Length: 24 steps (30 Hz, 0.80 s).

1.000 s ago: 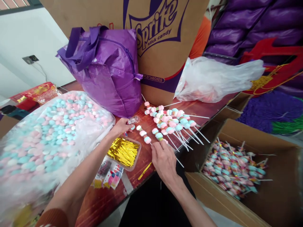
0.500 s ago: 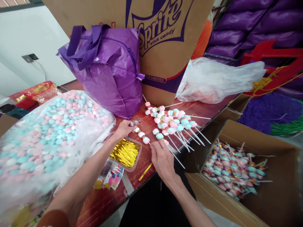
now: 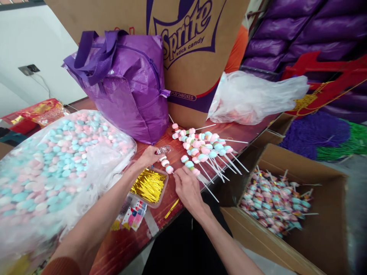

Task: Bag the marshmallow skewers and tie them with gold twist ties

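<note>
My left hand (image 3: 149,157) pinches a crinkled clear plastic wrapper (image 3: 165,149) above the table. In my right hand (image 3: 187,188) is the stick of a marshmallow skewer (image 3: 166,165), strung with pink, white and bluish pieces. The skewer's far end meets the wrapper; whether it is inside, I cannot tell. Just beyond my right hand lies a pile of marshmallow skewers (image 3: 204,147) with white sticks. Under my left wrist stands a clear tub of gold twist ties (image 3: 150,185). One loose gold tie (image 3: 171,208) lies near the table edge. Printed wrappers (image 3: 137,214) lie beside the tub.
A large clear bag of loose marshmallows (image 3: 71,152) covers the left side. Behind stand a purple zip bag (image 3: 132,88) and a big carton (image 3: 189,68), with a white plastic bag (image 3: 255,97) at right. Below the table edge, an open box (image 3: 329,214) holds wrapped skewers.
My right hand has shifted slightly left, bringing the marshmallow skewer closer to the wrapper. My left hand keeps its pinch. The whole view has shifted a little.
</note>
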### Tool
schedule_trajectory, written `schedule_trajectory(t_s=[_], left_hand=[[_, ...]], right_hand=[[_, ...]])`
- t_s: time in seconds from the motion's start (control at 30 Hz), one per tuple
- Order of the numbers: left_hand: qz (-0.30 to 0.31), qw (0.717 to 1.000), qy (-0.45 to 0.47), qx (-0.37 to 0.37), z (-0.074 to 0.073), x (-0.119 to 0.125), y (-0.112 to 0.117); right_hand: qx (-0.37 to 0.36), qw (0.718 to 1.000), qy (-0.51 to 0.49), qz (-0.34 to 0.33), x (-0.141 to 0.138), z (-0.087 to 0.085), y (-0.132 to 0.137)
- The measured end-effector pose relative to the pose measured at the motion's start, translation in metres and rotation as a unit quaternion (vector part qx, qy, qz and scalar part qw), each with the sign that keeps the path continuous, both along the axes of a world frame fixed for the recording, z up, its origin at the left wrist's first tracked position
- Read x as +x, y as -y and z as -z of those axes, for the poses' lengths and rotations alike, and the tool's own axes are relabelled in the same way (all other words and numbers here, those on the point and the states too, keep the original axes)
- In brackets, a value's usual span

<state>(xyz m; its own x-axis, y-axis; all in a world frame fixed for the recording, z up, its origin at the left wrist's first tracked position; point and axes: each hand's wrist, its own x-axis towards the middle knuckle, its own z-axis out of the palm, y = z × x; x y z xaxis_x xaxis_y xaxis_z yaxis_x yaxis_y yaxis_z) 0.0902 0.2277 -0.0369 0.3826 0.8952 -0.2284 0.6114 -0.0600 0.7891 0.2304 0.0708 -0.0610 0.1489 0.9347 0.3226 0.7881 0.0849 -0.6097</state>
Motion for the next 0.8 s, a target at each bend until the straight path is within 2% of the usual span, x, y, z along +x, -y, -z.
schedule_trajectory(t_s=[0.2,0.37,0.5,0.63,0.73,0.8], left_hand=[[-0.004,1.0,0.01,-0.005,0.004,-0.001,0.002],[-0.003,1.0,0.015,-0.002,-0.002,0.0,0.007],[-0.038,0.998,0.022,0.044,-0.013,-0.001,0.017],[-0.102,0.986,0.078,0.106,-0.028,-0.007,0.029],[-0.14,0.977,0.121,0.104,-0.043,-0.012,0.042],[-0.158,0.97,0.17,0.071,-0.053,-0.015,0.057]], right_hand=[[-0.071,0.994,0.072,0.046,-0.024,-0.004,-0.004],[-0.114,0.983,0.104,0.096,-0.03,-0.01,-0.006],[-0.099,0.982,0.12,0.11,-0.021,-0.013,0.001],[-0.079,0.983,0.128,0.102,-0.01,-0.013,0.012],[-0.063,0.985,0.123,0.106,-0.006,-0.016,0.023],[-0.017,0.991,0.073,0.115,-0.007,-0.021,0.033]])
